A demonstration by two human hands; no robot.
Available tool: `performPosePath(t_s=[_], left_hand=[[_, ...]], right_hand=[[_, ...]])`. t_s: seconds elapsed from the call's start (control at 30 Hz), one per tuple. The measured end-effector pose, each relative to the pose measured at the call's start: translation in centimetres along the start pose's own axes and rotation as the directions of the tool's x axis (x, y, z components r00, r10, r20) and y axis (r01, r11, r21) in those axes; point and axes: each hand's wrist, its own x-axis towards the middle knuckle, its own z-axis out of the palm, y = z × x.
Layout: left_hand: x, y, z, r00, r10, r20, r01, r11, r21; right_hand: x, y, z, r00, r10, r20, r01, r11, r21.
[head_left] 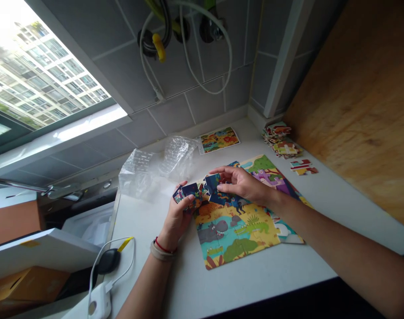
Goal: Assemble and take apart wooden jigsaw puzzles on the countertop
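While the left hand point(179, 214) curls around a small clump of dark blue puzzle pieces point(189, 190), its thumb pressing them against the fingers, the right hand point(244, 184) stays spread, its fingertips point(221, 188) resting on a separate dark blue piece point(211, 183). Whether those fingertips pinch that piece, I cannot tell. Both hands sit at the upper left edge of a jigsaw puzzle point(237, 232) showing a hippo and a crocodile, which lies flat on a white countertop point(145, 230). A picture card point(218, 140) lies beyond it by the tiled wall point(168, 113), and a crumpled plastic bag point(155, 168) sits just left of the hands. To the right, a heap of loose puzzle pieces point(280, 139) rests near a wooden board point(358, 110).
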Motion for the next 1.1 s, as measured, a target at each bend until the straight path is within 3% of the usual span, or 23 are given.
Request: performPosePath(t_s=[0.17, 0.33, 0.67, 0.87, 1.0, 1.1], left_hand=[[-0.5, -0.6, 0.5, 0.994, -0.052, 0.100, 0.050, 0.999, 0.022], [-0.7, -1.0, 0.3, 0.988, -0.030, 0.153, 0.021, 0.998, 0.059], [-1.0, -1.3, 0.5, 0.974, 0.078, 0.214, -0.107, 0.986, 0.127], [-0.8, -1.9, 0.6, 0.971, 0.143, 0.190, -0.173, 0.973, 0.155], [-0.8, -1.6, 0.7, 0.983, 0.128, 0.134, -0.138, 0.988, 0.068], [-0.8, -1.0, 0.5, 0.988, 0.144, 0.057, -0.146, 0.989, 0.018]], right_hand=[[-0.2, 1.2, 1.3, 0.999, 0.020, 0.025, -0.020, 1.000, 0.021], [-0.3, 2.2, 2.3, 0.998, 0.040, 0.048, -0.039, 0.999, -0.026], [-1.4, 1.9, 3.4, 0.992, -0.121, 0.022, 0.121, 0.935, -0.334], [-1.6, 1.3, 4.1, 0.975, -0.220, 0.021, 0.213, 0.907, -0.364], [-1.5, 1.1, 4.2, 0.980, -0.198, -0.007, 0.190, 0.952, -0.240], [-1.3, 1.3, 4.0, 0.984, -0.139, -0.108, 0.113, 0.970, -0.215]])
